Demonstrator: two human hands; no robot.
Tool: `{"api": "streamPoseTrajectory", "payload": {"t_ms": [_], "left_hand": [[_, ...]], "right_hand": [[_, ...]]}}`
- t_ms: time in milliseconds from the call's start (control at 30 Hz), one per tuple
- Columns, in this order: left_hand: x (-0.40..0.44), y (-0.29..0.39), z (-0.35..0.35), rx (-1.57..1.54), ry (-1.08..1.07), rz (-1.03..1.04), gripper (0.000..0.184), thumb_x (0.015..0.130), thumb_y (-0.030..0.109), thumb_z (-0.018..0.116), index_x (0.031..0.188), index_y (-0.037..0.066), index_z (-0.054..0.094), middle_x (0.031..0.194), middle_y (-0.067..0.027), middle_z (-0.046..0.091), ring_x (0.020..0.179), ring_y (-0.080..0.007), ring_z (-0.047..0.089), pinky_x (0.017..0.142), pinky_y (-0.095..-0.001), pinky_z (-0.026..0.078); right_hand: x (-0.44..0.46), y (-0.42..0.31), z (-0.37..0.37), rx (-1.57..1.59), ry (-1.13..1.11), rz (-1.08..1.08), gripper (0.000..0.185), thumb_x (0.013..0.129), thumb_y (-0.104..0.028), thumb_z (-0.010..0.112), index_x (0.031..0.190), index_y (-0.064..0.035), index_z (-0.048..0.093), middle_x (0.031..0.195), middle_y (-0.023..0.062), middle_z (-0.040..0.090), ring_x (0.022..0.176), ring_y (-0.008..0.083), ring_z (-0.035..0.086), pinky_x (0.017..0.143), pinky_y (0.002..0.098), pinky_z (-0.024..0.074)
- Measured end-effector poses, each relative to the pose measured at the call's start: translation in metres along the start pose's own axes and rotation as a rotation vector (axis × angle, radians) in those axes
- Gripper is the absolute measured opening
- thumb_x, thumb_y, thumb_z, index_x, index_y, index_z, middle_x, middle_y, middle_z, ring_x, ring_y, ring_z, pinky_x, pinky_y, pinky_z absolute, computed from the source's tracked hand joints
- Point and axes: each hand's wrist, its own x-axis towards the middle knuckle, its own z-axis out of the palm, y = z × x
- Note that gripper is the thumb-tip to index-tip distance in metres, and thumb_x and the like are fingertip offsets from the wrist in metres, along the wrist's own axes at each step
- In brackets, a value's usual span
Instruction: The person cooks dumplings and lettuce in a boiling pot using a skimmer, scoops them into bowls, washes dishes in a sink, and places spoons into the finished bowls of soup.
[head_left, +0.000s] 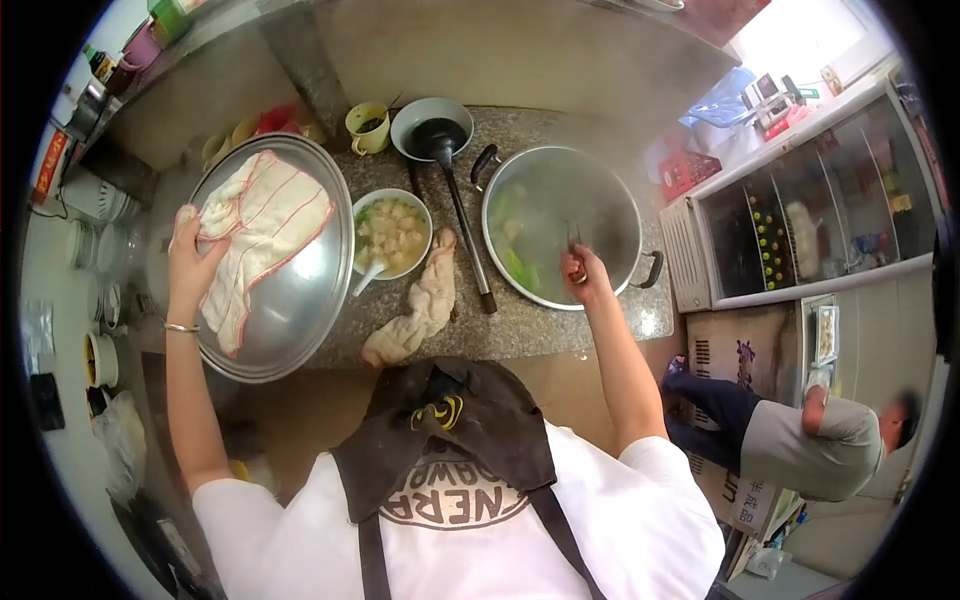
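Note:
My left hand [196, 262] grips a white cloth with red stripes [275, 215], which lies over a large round metal lid [290, 300] held tilted at the left. Over the big steaming pot [487, 225], my right hand [583, 275] is closed around a small metal utensil [573, 235]. Green leaves [518, 268] float in the cloudy liquid at the pot's left side. The utensil's far end is hard to make out in the steam. Between lid and pot stands a bowl of soup with pale chunks [392, 232] and a white spoon [368, 277].
A twisted cloth [415, 315] lies at the counter's front edge. A long-handled ladle [468, 235] rests in a grey bowl [402, 125], beside a yellow cup [368, 143]. At the right are a glass-door fridge [800, 215] and a person [810, 440].

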Motion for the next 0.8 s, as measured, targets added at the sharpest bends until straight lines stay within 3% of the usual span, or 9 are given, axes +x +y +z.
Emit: {"api": "streamPoseTrajectory", "payload": {"t_ms": [100,267,600,700,800], "left_hand": [[-0.001,-0.001,-0.001,-0.018,0.001,0.017,0.029,0.066,0.011,0.067,0.088,-0.002,0.055,0.085,-0.0148,0.056,0.080,-0.0287,0.054,0.072,-0.0320,0.041],[-0.004,-0.014,0.002,0.029,0.033,0.069,0.030,0.065,0.012,0.067,0.088,-0.003,0.055,0.086,-0.0158,0.057,0.081,-0.0299,0.054,0.072,-0.0329,0.041],[-0.005,-0.012,0.007,0.014,-0.004,0.009,0.031,0.065,0.013,0.067,0.090,-0.002,0.057,0.087,-0.0162,0.057,0.082,-0.0299,0.054,0.073,-0.0332,0.042],[-0.004,-0.018,0.011,-0.009,-0.030,0.009,0.032,0.065,0.013,0.067,0.092,-0.002,0.057,0.089,-0.0160,0.058,0.083,-0.0295,0.055,0.074,-0.0333,0.042],[-0.005,-0.018,0.011,-0.015,-0.056,0.009,0.033,0.065,0.013,0.067,0.093,-0.002,0.057,0.090,-0.0158,0.058,0.084,-0.0290,0.055,0.075,-0.0333,0.041]], "right_hand": [[-0.015,0.001,-0.018,0.098,-0.109,0.092,0.019,0.090,-0.019,0.039,0.089,0.0001,0.041,0.067,0.0035,0.040,0.047,0.0084,0.035,0.038,0.0180,0.0309],[-0.053,0.006,-0.043,0.101,-0.180,0.056,0.029,0.090,-0.020,0.041,0.107,0.0032,0.044,0.070,0.0025,0.041,0.048,0.0074,0.036,0.036,0.0175,0.0294],[-0.071,0.012,-0.059,-0.127,0.021,-0.036,0.026,0.090,-0.021,0.042,0.104,0.0001,0.046,0.069,0.0015,0.043,0.049,0.0064,0.036,0.037,0.0169,0.0299],[-0.075,0.012,-0.056,-0.077,-0.044,0.022,0.024,0.090,-0.022,0.042,0.100,-0.0014,0.047,0.069,0.0014,0.043,0.049,0.0067,0.036,0.038,0.0176,0.0303],[-0.083,0.014,-0.053,-0.266,0.008,-0.029,0.020,0.089,-0.022,0.043,0.098,-0.0042,0.047,0.068,0.0012,0.043,0.050,0.0076,0.037,0.038,0.0188,0.0289]]}}
